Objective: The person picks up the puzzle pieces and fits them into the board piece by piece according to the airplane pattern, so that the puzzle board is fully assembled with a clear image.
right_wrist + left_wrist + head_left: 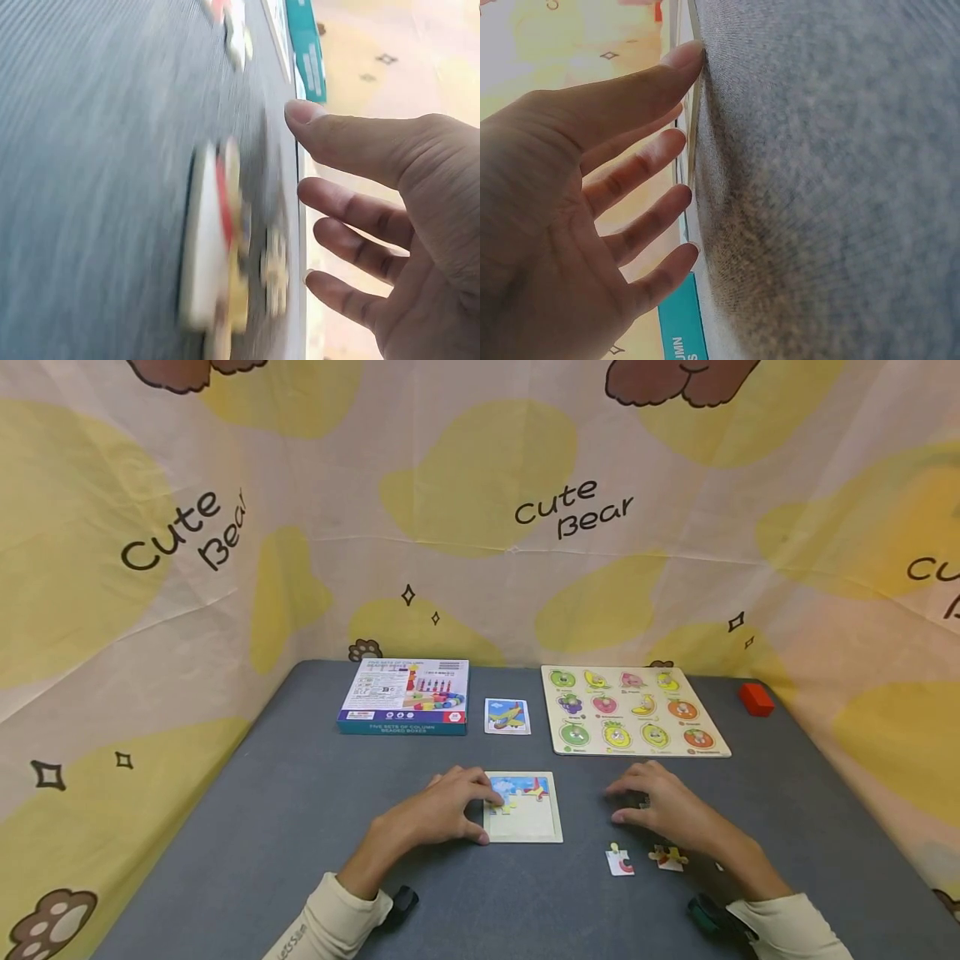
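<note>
A square puzzle tray lies mid-table, with joined pieces of sky and a plane along its top and left. My left hand rests on its left side, thumb at the lower left corner and fingertips over the left pieces; the left wrist view shows the thumb at the tray's edge. To the right, my right hand hovers with fingers spread, holding nothing visible. Below it lie a white and red piece and a yellow and brown piece; in the right wrist view, a thick piece is blurred.
Behind the tray are a boxed set, a small plane picture card and a fruit board. A red block sits at the back right. Another small piece is partly hidden by the right forearm. Patterned cloth surrounds the table.
</note>
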The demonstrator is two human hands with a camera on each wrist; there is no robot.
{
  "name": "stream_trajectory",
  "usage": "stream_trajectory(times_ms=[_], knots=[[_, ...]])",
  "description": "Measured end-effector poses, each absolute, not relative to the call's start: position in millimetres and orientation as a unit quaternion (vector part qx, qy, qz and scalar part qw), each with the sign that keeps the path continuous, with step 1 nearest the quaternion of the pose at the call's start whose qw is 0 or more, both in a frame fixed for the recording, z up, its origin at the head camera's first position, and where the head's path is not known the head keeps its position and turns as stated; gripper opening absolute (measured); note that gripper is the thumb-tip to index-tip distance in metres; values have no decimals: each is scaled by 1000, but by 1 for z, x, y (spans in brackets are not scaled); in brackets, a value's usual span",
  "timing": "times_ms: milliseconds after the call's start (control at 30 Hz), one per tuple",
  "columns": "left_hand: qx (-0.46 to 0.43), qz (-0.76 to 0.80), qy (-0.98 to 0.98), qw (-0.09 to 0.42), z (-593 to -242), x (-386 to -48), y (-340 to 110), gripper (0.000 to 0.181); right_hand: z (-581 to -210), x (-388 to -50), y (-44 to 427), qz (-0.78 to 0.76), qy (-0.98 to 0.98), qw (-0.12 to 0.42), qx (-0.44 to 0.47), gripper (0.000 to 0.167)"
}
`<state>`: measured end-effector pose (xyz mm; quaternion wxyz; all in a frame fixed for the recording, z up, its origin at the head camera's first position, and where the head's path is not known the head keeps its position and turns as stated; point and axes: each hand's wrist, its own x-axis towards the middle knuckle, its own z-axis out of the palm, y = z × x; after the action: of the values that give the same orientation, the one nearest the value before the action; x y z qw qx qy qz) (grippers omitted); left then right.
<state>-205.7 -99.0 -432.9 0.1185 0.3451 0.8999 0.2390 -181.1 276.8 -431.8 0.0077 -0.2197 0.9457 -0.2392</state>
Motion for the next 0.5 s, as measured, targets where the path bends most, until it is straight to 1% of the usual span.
stream_trajectory(times_ms=[200,500], knots=[[343,242,899,122,-433,-206,-98,49,-434,-175,299,-229,951,-20,-206,28],[342,249,898,125,-432,-206,-98,49,-434,-170,319,-219,956,1,-194,34]])
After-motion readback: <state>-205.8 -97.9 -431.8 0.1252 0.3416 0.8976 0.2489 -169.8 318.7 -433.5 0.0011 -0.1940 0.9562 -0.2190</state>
